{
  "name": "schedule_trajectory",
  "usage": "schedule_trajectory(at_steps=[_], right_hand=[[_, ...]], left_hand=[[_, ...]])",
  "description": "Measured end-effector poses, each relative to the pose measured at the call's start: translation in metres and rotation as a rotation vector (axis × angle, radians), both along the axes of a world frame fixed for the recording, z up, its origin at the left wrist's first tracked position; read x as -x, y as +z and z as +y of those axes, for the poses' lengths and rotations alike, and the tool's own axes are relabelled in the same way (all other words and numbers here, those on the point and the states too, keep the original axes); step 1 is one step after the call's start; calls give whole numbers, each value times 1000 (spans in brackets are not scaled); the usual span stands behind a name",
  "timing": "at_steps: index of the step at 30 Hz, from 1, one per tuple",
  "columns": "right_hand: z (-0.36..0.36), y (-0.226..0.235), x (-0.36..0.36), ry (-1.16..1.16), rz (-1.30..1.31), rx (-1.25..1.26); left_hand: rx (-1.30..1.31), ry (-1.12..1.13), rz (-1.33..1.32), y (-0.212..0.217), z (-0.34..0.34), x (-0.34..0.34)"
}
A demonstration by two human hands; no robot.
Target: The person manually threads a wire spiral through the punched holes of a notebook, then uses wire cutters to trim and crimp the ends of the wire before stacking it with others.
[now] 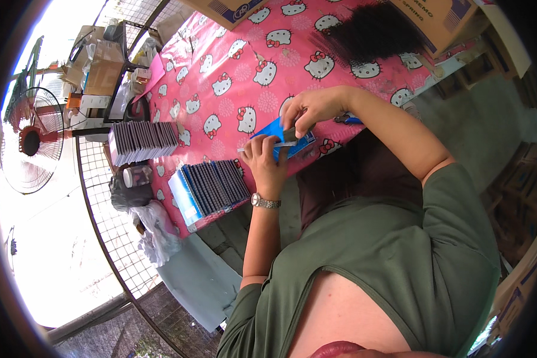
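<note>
Left grip (264, 160) and right grip (317, 106) hold 1 blue notebook (272, 129) over pink tablecloth (227, 108).

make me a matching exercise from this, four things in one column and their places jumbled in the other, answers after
Things
1. wristwatch
2. fan
3. black bristly pile
4. blue-covered item

Places
A. on the pink table, beside a cardboard box
B. on the left wrist
C. at the left hand and right hand
D. near the picture's left edge

Pairs: 1-B, 2-D, 3-A, 4-C
</note>
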State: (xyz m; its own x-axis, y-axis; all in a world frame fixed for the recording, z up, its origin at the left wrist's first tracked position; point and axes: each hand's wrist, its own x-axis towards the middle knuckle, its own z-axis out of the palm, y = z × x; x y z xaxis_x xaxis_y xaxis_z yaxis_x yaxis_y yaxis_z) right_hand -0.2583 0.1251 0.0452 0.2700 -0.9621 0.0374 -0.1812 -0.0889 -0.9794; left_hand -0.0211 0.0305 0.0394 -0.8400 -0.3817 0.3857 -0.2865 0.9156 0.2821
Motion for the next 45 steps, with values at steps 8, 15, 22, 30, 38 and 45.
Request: schedule_trajectory(at_steps=[8, 15, 22, 30, 38, 45], right_hand=[[10, 5, 9, -224, 310, -49], [2, 5, 3, -144, -371, -243], [-11, 4, -5, -92, -41, -132], [-34, 3, -4, -30, -77, -201], [-38, 7, -2, -7, -370, -200], [-40, -25, 9, -525, 734, -202]], left_hand=[[-78, -55, 42, 10, 0, 17], [-103, -90, 40, 12, -5, 17], [-222, -48, 43, 12, -7, 7], [-577, -92, -18, 10, -34, 0], [-957, -102, 68, -7, -46, 2], [-1031, -81, 157, -6, -44, 3]])
